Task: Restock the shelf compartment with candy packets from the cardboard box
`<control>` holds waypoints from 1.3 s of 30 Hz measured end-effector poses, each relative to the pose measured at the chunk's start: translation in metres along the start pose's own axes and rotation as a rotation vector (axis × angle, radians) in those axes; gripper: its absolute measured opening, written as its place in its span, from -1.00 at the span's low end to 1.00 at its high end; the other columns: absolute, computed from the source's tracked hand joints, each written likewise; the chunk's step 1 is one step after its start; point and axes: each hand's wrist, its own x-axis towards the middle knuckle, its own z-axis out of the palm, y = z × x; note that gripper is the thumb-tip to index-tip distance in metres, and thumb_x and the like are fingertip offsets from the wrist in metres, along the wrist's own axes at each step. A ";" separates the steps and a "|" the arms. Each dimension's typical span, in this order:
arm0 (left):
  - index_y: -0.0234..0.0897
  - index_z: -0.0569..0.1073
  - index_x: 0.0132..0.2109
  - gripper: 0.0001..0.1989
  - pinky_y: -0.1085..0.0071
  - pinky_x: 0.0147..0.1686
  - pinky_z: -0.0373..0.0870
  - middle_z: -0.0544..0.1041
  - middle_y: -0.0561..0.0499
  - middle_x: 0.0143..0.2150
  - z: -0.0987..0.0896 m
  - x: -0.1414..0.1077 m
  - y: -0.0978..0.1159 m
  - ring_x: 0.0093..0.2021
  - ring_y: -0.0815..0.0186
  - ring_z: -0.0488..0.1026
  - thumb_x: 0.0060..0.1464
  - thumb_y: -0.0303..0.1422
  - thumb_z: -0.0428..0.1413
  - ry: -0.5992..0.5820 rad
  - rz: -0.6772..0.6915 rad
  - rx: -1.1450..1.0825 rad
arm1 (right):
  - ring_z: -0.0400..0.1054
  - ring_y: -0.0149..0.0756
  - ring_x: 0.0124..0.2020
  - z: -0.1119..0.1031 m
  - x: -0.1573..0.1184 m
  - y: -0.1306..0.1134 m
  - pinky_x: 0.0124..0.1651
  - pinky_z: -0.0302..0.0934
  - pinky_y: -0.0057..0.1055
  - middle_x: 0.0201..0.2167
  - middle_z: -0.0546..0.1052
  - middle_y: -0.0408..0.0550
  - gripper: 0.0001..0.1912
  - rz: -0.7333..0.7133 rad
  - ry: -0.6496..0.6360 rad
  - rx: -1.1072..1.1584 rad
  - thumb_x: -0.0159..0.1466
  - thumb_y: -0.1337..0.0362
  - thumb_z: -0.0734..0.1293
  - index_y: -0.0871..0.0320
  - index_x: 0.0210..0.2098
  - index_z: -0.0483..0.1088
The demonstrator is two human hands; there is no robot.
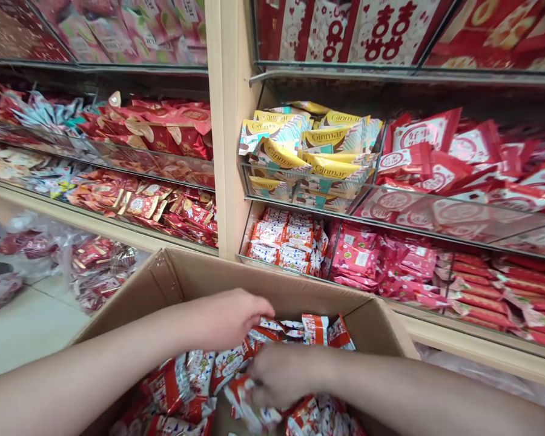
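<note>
Both my hands reach into a cardboard box holding many small red-and-white snack packets. My left hand is over the middle of the box, back up, its fingers curled down beside a packet row near the far wall. What its fingertips hold, if anything, is hidden. My right hand, smeared by motion, is closer to me and closed on a blurred red-and-white snack packet. Other packets lie around and under both hands.
Shelves with clear fronts rise behind the box. Similar red-and-white packets stand stacked in a lower compartment, beside pink packets. Yellow packets fill the compartment above. A wooden post divides the shelves. Plastic bags lie on the floor at left.
</note>
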 end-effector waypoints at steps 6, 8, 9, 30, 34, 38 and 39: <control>-0.24 0.31 0.01 -0.66 0.38 -0.25 0.36 0.52 -0.02 -0.18 -0.024 0.002 0.000 -0.22 0.30 0.45 0.08 -0.29 -0.04 0.255 0.041 -0.561 | 0.35 -0.46 -0.57 -0.031 -0.034 0.030 -0.48 0.21 -0.53 -0.57 0.46 -0.10 -0.65 -0.027 0.567 0.770 0.30 0.13 0.05 0.21 -0.46 0.27; -0.24 0.32 -0.01 -0.63 0.38 -0.29 0.37 0.53 0.00 -0.21 -0.026 0.002 -0.001 -0.26 0.31 0.46 0.00 -0.31 0.05 0.239 0.037 -0.668 | 0.34 -0.46 -0.59 -0.031 -0.037 0.032 -0.49 0.22 -0.53 -0.63 0.42 -0.14 -0.64 -0.042 0.648 0.863 0.29 0.08 0.07 0.20 -0.48 0.23; -0.25 0.35 -0.04 -0.64 0.39 -0.31 0.37 0.54 0.01 -0.25 -0.026 0.002 -0.001 -0.29 0.32 0.47 -0.04 -0.32 0.08 0.239 0.020 -0.693 | 0.33 -0.47 -0.60 -0.031 -0.037 0.031 -0.51 0.21 -0.53 -0.65 0.39 -0.16 -0.63 -0.050 0.680 0.892 0.28 0.06 0.08 0.19 -0.48 0.23; -0.30 0.42 -0.47 -0.86 0.62 -0.60 0.16 0.38 0.20 -0.60 -0.022 0.006 0.005 -0.59 0.54 0.21 -0.06 -0.31 0.13 0.676 -0.022 -0.777 | 0.25 -0.56 -0.71 -0.034 -0.038 0.027 -0.63 0.13 -0.61 -0.71 0.41 -0.22 -0.64 0.001 0.941 1.385 0.05 0.03 0.33 0.19 -0.46 0.20; -0.31 0.40 -0.45 -0.80 0.59 -0.63 0.14 0.36 0.17 -0.59 -0.019 0.008 0.005 -0.60 0.51 0.19 -0.08 -0.24 0.12 0.707 -0.079 -0.752 | 0.29 -0.52 -0.66 -0.032 -0.035 0.028 -0.62 0.16 -0.59 -0.65 0.42 -0.21 -0.65 -0.039 0.978 1.375 0.04 0.05 0.35 0.18 -0.41 0.20; -0.29 0.38 -0.23 -0.75 0.53 -0.57 0.23 0.39 0.10 -0.45 -0.020 0.011 0.004 -0.50 0.43 0.29 -0.03 -0.22 0.07 0.804 -0.081 -0.732 | 0.34 -0.40 -0.56 -0.036 -0.040 0.041 -0.61 0.18 -0.52 -0.50 0.44 -0.12 -0.67 0.062 1.079 1.115 0.10 0.07 0.29 0.18 -0.27 0.23; -0.28 0.35 -0.17 -0.73 0.51 -0.54 0.27 0.41 0.07 -0.37 -0.020 0.012 0.004 -0.44 0.40 0.33 -0.01 -0.24 0.06 0.848 -0.067 -0.705 | 0.35 -0.37 -0.52 -0.039 -0.043 0.047 -0.56 0.20 -0.49 -0.48 0.45 -0.09 -0.69 0.149 1.158 0.942 0.14 0.10 0.25 0.19 -0.24 0.25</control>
